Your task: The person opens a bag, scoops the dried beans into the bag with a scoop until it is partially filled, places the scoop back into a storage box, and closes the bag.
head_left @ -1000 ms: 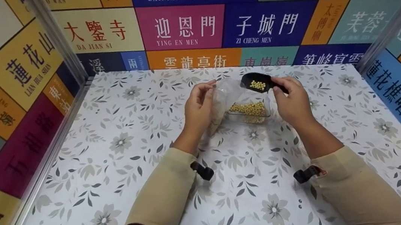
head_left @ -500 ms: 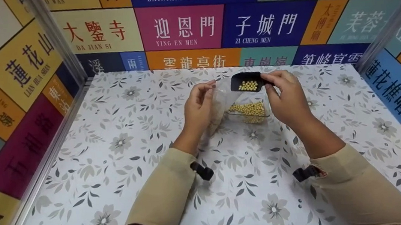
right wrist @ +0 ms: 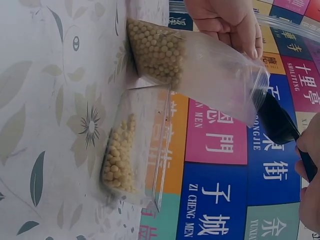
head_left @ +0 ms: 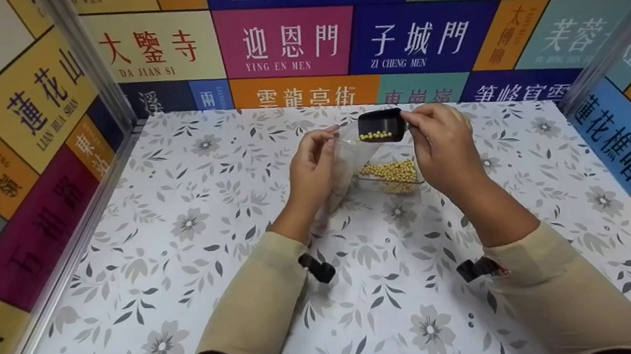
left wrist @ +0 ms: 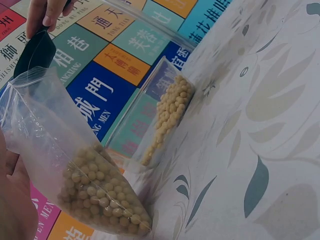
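My left hand (head_left: 312, 164) pinches the upper edge of a clear plastic zip bag (right wrist: 215, 67), which stands upright with soybeans (right wrist: 157, 52) in its lower part. In my right hand (head_left: 448, 150) is the handle of a black scoop (head_left: 382, 123). The scoop tilts toward the left, its front end in the mouth of the bag, with a row of soybeans (head_left: 375, 135) along its lower side. Below the scoop, beside the bag, a clear rectangular container (right wrist: 162, 130) holds more soybeans (head_left: 397, 172), heaped toward one end.
A white tabletop with a grey floral print (head_left: 235, 305) extends around the bag and container. Panels with coloured signs (head_left: 288, 43) rise behind and at both sides. Black wrist straps (head_left: 318, 268) sit on both sleeves.
My right hand has moved the scoop left to the bag's mouth and tilted it. Fewer soybeans show in the scoop. The left hand, bag and container have stayed put.
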